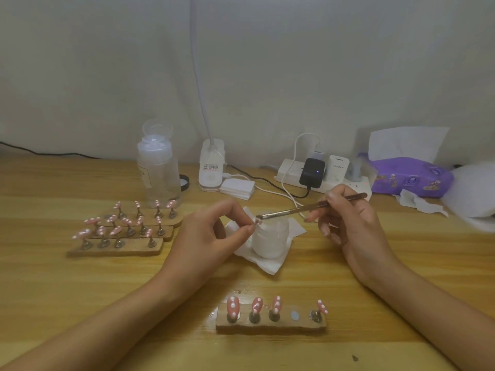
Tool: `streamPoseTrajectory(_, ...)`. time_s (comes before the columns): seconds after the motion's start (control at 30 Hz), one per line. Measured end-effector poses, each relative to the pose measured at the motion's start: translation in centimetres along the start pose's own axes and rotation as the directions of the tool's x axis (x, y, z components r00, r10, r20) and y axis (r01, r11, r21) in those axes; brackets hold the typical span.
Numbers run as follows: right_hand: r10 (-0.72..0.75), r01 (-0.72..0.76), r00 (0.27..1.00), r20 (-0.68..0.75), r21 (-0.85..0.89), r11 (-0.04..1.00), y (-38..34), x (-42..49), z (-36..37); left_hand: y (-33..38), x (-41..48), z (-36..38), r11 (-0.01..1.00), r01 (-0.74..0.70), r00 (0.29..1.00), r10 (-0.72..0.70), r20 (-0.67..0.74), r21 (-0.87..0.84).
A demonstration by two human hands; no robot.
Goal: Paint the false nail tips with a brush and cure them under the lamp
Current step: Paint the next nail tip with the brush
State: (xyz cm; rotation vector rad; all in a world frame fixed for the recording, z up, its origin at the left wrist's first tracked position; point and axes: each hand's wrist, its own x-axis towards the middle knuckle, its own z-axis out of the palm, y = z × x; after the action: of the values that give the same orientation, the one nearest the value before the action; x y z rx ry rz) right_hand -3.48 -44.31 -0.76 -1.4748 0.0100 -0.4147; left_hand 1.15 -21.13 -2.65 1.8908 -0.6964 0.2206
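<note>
False nail tip — a small pink sliver — was pinched between the thumb and forefinger of the left hand, held just above the mouth of a white jar. The right hand gripped a brush like a pen, its bristle end touching the tip. Such a piece looked feather-light, thin and springy, and probably slick where wet; the safest hold seemed to be its edges or stand, off the painted face. Whether a stand was under it could not be told.

The jar sat on a folded tissue, frosted, so its contents stayed hidden. Behind it a clear bottle stood with its flip cap up; any liquid level was unreadable. Nearest the person, a wooden strip carried four pink tips with white dots and one bare disc — likely the held tip's seat. Three more filled strips lay to the left, and the lamp stood at the wall, well apart from the hands.
</note>
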Motion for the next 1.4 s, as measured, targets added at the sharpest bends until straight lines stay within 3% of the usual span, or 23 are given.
streamPoseTrajectory(0.47, 0.036, -0.035, 0.998, -0.043, 0.033, 0.999, 0.07, 0.02, -0.29, -0.26, 0.06, -0.03, 1.0, -0.008, 1.0, 0.008, 0.014, 0.012)
streamPoseTrajectory(0.6, 0.03, -0.03, 0.999, 0.018, 0.014, 0.999, -0.09, -0.05, 0.12, -0.06, -0.06, -0.1, 1.0, -0.004, 1.0, 0.004, 0.014, 0.006)
streamPoseTrajectory(0.77, 0.015, -0.013, 0.998, -0.06, 0.036, 0.999, 0.06, 0.1, -0.13, -0.06, -0.06, -0.1, 1.0, -0.004, 1.0, 0.004, 0.011, 0.016)
streamPoseTrajectory(0.93, 0.002, -0.002, 1.0, -0.007, -0.034, 0.999, -0.09, -0.03, 0.22, -0.08, -0.03, -0.09, 1.0, -0.003, 1.0, 0.003, 0.01, 0.019)
streamPoseTrajectory(1.03, 0.0, 0.0, 0.999, -0.034, -0.002, 1.0, -0.07, 0.02, -0.02, -0.11, -0.05, -0.09, 1.0, -0.003, 1.0, 0.003, 0.009, 0.022)
streamPoseTrajectory(1.13, -0.013, 0.013, 0.999, 0.032, -0.006, 1.0, -0.03, -0.08, 0.11, -0.15, -0.03, -0.12, 1.0, -0.002, 1.0, 0.002, 0.006, 0.014)
streamPoseTrajectory(1.27, -0.002, 0.002, 0.999, -0.035, 0.007, 1.0, 0.07, 0.11, -0.15, -0.14, 0.04, -0.09, 1.0, 0.001, 1.0, -0.001, 0.002, 0.012)
streamPoseTrajectory(1.4, -0.03, 0.03, 0.999, 0.029, -0.008, 1.0, 0.01, 0.06, 0.08, -0.04, -0.06, -0.12, 1.0, 0.0, 1.0, 0.0, 0.005, -0.001)
